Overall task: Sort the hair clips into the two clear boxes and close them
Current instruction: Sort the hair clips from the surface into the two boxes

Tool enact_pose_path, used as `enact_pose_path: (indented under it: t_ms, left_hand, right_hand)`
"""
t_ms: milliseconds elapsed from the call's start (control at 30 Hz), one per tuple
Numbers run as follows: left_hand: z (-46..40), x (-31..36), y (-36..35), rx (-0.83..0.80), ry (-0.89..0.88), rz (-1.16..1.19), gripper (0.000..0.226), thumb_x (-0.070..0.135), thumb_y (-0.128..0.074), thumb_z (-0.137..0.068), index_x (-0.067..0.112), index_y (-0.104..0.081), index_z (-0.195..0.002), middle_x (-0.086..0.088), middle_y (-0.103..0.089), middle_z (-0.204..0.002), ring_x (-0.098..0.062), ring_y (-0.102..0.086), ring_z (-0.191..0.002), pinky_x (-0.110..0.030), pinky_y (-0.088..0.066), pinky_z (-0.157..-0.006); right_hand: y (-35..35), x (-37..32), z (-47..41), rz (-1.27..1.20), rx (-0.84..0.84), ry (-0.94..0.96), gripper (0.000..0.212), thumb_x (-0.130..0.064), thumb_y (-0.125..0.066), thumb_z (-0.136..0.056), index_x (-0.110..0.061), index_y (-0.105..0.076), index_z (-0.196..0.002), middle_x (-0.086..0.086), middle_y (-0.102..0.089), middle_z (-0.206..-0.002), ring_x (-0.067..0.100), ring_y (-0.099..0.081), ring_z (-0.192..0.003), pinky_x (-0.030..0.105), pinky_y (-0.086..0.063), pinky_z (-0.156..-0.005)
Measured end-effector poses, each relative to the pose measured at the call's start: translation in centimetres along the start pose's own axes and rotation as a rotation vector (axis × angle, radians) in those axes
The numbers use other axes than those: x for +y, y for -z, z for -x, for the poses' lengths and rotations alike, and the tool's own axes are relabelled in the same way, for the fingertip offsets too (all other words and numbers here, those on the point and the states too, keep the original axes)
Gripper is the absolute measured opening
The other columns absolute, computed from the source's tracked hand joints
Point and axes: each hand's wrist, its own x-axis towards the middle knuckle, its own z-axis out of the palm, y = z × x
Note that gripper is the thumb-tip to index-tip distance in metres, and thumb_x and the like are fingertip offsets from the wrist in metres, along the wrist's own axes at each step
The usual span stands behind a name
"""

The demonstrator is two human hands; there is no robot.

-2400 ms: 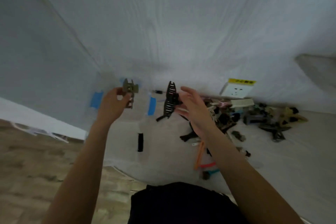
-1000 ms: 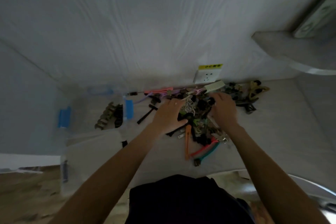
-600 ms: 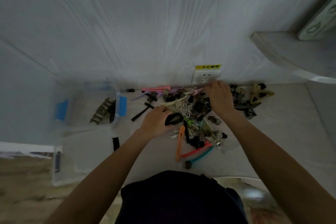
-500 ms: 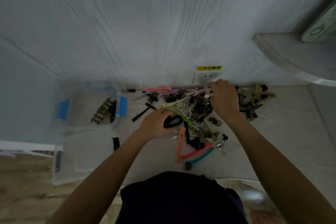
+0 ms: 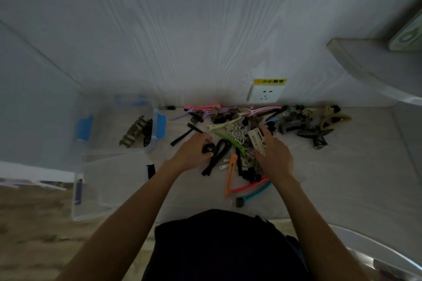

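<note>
The hair clips (image 5: 246,134) lie heaped on the table against the wall, below a socket (image 5: 265,96) whose yellow label is too small for me to read. My left hand (image 5: 194,150) curls round a black clip (image 5: 209,149); my right hand (image 5: 274,155) pinches a cream claw clip (image 5: 257,140). The clear box (image 5: 127,130) with blue latches sits left, holding two clips.

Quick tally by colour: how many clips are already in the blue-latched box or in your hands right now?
Brown: 1, brown claw clip in the blue-latched box
Black: 2, black claw clip in that box, black clip gripped by the left hand
Cream: 1, cream claw clip held by the right hand
Total: 4
</note>
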Motion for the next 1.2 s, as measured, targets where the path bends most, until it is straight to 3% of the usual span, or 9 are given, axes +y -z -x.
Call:
enact_pose_path:
  t_ms: [133,300,467,567,700,767,867,1033,1200]
  left_hand:
    - [1.6,0.3,-0.2,0.08,-0.004,0.15,0.033,0.021,-0.065,-0.084,0.016,-0.05,-0.113,-0.002,-0.057,-0.116,-0.018,-0.055,-0.107,-0.034,-0.05,-0.089]
    - [5.2,1.4,4.4,0.371,-0.082,0.434,0.027,0.016,-0.067,-0.082,0.03,-0.052,-0.099,0.016,-0.056,-0.097,-0.001,-0.056,-0.093,-0.009,-0.047,-0.078]
    - [7.9,-3.3,10.9,0.81,0.072,0.49,0.023,0.012,-0.068,-0.081,0.018,-0.058,-0.1,-0.005,-0.059,-0.103,-0.017,-0.058,-0.093,-0.031,-0.05,-0.079]
    - [8.7,-7.2,13.3,0.885,0.202,0.182,0.03,0.01,-0.07,-0.078,0.009,-0.059,-0.105,-0.016,-0.052,-0.111,-0.028,-0.057,-0.095,-0.033,-0.046,-0.085]
    - [8.1,-10.6,13.9,0.762,0.26,-0.114,0.035,0.009,-0.072,-0.075,0.005,-0.058,-0.107,-0.02,-0.047,-0.118,-0.039,-0.058,-0.091,-0.042,-0.047,-0.077]
    - [7.3,-11.9,13.7,0.661,0.282,-0.15,0.036,0.011,-0.072,-0.076,0.006,-0.058,-0.109,-0.019,-0.046,-0.119,-0.038,-0.057,-0.092,-0.043,-0.047,-0.078]
    - [6.6,-13.1,13.4,0.577,0.283,-0.17,0.037,0.012,-0.068,-0.078,0.007,-0.057,-0.113,-0.019,-0.05,-0.117,-0.037,-0.055,-0.101,-0.042,-0.046,-0.08]
    - [6.8,-13.9,14.1,0.705,0.305,-0.147,0.027,0.01,-0.064,-0.082,0.003,-0.062,-0.108,-0.024,-0.058,-0.106,-0.04,-0.057,-0.095,-0.044,-0.047,-0.08]
    - [6.4,-14.5,14.6,0.502,0.355,-0.176,0.037,0.01,-0.065,-0.081,0.001,-0.058,-0.116,-0.021,-0.052,-0.121,-0.038,-0.054,-0.105,-0.043,-0.045,-0.087]
  right_hand:
    - [0.5,-0.8,0.3,-0.118,0.037,-0.067,0.049,-0.028,-0.057,-0.088,-0.018,-0.04,-0.133,0.013,-0.053,-0.125,0.032,-0.057,-0.105,0.038,-0.048,-0.079]
    - [1.9,-2.5,1.1,-0.694,0.084,-0.249,0.04,-0.022,-0.063,-0.085,-0.012,-0.052,-0.123,0.007,-0.061,-0.112,0.02,-0.058,-0.092,0.026,-0.045,-0.071]
    - [2.6,-7.1,1.3,-1.289,-0.189,-0.241,0.027,-0.007,-0.059,-0.087,-0.01,-0.058,-0.113,0.01,-0.065,-0.11,0.024,-0.064,-0.098,0.027,-0.056,-0.072]
    - [3.2,-11.0,1.2,-1.311,-0.261,-0.039,0.034,0.0,-0.059,-0.085,-0.004,-0.054,-0.119,0.013,-0.063,-0.11,0.024,-0.064,-0.096,0.024,-0.058,-0.07]
    - [3.4,-16.3,0.3,-1.135,-0.295,0.122,0.056,-0.007,-0.069,-0.079,-0.016,-0.044,-0.129,-0.002,-0.058,-0.109,0.012,-0.064,-0.093,0.028,-0.057,-0.077]
    - [3.2,-18.9,-0.5,-1.058,-0.257,0.209,0.06,-0.006,-0.071,-0.077,-0.017,-0.042,-0.128,-0.001,-0.058,-0.106,0.015,-0.065,-0.087,0.028,-0.056,-0.076]
    - [2.7,-22.5,-1.5,-0.879,-0.267,0.346,0.043,-0.003,-0.069,-0.077,-0.011,-0.051,-0.115,0.001,-0.057,-0.096,0.011,-0.062,-0.072,0.013,-0.05,-0.062]
    - [1.2,-27.2,-2.5,-0.653,-0.222,0.55,0.033,-0.006,-0.066,-0.079,-0.008,-0.056,-0.11,0.003,-0.062,-0.096,0.018,-0.063,-0.076,0.022,-0.05,-0.065]
    - [-0.4,-29.5,-3.1,-0.458,-0.109,0.612,0.03,-0.011,-0.062,-0.08,-0.012,-0.056,-0.11,0.011,-0.069,-0.097,0.025,-0.065,-0.082,0.038,-0.053,-0.069]
